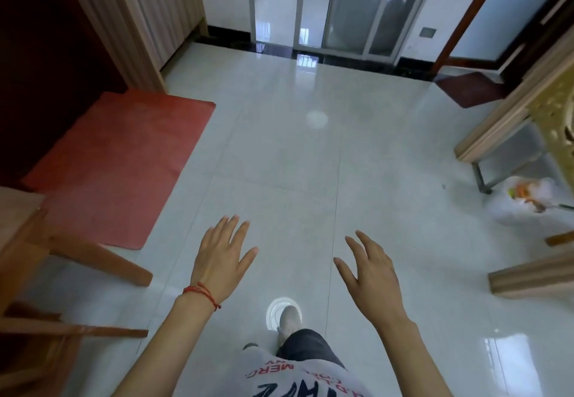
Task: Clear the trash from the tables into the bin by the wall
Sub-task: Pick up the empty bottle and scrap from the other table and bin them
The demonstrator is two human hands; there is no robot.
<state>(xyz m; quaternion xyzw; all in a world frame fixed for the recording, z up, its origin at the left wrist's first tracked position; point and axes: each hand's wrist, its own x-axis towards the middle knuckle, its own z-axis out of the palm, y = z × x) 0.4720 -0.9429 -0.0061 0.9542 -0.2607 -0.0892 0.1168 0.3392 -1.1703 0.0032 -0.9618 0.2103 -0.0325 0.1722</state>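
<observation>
While both hands hang spread and carry nothing, left hand [222, 253] and right hand [369, 267] over glossy floor tiles [295, 154], the bag-lined bin [525, 202] sits at the right beside a table leg [480, 177]. 1 risk: a slip, or clipping the chair leg [102, 261].

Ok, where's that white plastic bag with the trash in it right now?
In the head view the white plastic bag sits on the tiled floor at the far right, beside the metal leg of the wooden table, ahead and right of the right hand.
</observation>
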